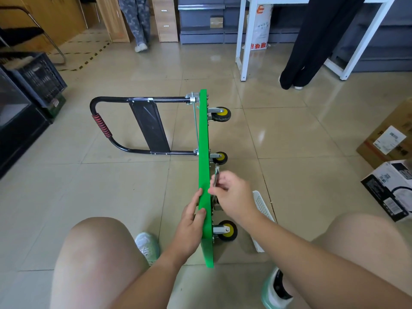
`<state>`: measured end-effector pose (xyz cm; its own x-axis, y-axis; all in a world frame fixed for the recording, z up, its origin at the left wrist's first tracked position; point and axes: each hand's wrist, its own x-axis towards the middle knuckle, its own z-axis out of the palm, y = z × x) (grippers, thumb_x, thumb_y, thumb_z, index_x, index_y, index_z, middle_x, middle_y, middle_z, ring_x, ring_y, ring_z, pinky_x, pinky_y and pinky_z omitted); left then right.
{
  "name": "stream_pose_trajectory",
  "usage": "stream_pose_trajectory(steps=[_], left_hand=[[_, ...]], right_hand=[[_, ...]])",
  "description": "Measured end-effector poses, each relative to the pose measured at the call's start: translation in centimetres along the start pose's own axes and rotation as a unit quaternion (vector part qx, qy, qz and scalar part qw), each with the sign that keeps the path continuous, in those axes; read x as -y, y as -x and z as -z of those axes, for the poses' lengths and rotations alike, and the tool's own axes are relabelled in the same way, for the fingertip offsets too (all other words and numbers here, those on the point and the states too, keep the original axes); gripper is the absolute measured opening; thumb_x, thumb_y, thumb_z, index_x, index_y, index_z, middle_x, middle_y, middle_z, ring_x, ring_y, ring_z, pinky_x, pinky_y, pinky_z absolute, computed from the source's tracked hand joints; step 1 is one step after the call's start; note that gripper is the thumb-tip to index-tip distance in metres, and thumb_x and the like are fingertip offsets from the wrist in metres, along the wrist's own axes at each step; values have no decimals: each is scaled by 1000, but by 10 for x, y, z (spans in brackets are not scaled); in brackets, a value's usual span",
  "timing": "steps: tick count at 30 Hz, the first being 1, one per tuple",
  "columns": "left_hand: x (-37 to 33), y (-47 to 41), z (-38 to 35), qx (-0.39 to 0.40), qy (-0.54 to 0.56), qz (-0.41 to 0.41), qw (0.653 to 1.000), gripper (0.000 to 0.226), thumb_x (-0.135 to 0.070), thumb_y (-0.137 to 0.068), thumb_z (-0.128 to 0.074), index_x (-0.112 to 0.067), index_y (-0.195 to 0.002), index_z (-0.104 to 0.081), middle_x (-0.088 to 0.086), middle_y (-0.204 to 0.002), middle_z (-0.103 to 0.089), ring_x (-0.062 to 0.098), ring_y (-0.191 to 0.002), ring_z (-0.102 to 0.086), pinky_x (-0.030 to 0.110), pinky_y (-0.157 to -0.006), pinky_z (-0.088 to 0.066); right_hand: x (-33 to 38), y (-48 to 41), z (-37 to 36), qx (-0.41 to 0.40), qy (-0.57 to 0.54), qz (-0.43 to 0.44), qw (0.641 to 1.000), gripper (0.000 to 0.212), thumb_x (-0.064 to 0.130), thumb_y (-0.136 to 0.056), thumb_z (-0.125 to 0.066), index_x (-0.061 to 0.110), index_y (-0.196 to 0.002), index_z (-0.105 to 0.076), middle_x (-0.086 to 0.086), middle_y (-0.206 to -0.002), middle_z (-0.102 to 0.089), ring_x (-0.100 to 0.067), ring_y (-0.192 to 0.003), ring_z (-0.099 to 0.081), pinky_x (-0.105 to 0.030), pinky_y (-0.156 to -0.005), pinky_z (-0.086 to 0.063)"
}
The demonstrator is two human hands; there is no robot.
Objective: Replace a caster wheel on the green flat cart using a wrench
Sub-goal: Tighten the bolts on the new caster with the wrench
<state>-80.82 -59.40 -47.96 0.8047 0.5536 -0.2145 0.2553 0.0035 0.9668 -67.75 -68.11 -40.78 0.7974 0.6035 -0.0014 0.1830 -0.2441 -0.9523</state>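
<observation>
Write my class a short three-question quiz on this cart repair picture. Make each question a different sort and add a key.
1. True or false: the green cart lies with its deck flat on the floor.
2. What does the right hand hold against the cart's underside? A. wrench B. hammer C. paintbrush
3. How many yellow-hubbed wheels are in view?

Key: 1. False, it stands on edge. 2. A. 3. Three.
</observation>
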Motion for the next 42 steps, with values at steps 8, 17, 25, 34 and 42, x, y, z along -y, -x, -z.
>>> stream_pose_trajectory(steps=[8, 17, 25, 34, 42], left_hand=[[0, 0, 2, 15, -1, 13, 1000, 49, -50, -100, -42, -75, -142, -33, -5, -153, -46, 16, -137, -53, 48, -117, -42], [-2, 2, 0, 8, -2, 6, 1000, 48, -45, -105, -41, -75, -142, -33, -4, -155, -45, 14, -135, -55, 47, -118, -42], [-10, 7, -1, -4, -18, 2, 1000, 50, -30, -112, -39, -66, -146, -36, -13, -157, -41, -3, -140, -43, 31, -122, -34], [-7, 5, -1, -12, -10, -12, 1000, 48, -39, -106, -41, -77, -136, -37, -10, -156, -45, 2, -141, -45, 39, -123, -35], [-8, 6, 0, -1, -8, -5, 1000, 49, -32, -112, -39, -72, -140, -36, -10, -155, -46, -1, -139, -47, 23, -114, -38]], right_hand=[[12, -37, 10, 48, 15, -72, 996, 18, 5, -83, -78, 17, -95, -71, 2, -93, -77, -11, -86, -74, -38, -82, -63], [25, 30, 39, -3, -110, -12, 994, 22, -11, -77, -77, 6, -89, -71, 0, -88, -78, -9, -84, -75, -19, -76, -58], [-19, 61, 15, 1, -89, 69, 994, 41, -19, -75, -76, 21, -83, -71, 2, -95, -78, -15, -90, -76, -23, -83, -58], [-39, 75, 1, 6, 15, 188, 982, 20, 16, -80, -57, 30, -91, -65, 15, -108, -73, -9, -102, -73, -41, -85, -61], [-36, 69, -4, -15, 35, 218, 975, 25, 11, -82, -57, 29, -96, -65, 14, -109, -71, -5, -107, -70, -39, -88, -61]])
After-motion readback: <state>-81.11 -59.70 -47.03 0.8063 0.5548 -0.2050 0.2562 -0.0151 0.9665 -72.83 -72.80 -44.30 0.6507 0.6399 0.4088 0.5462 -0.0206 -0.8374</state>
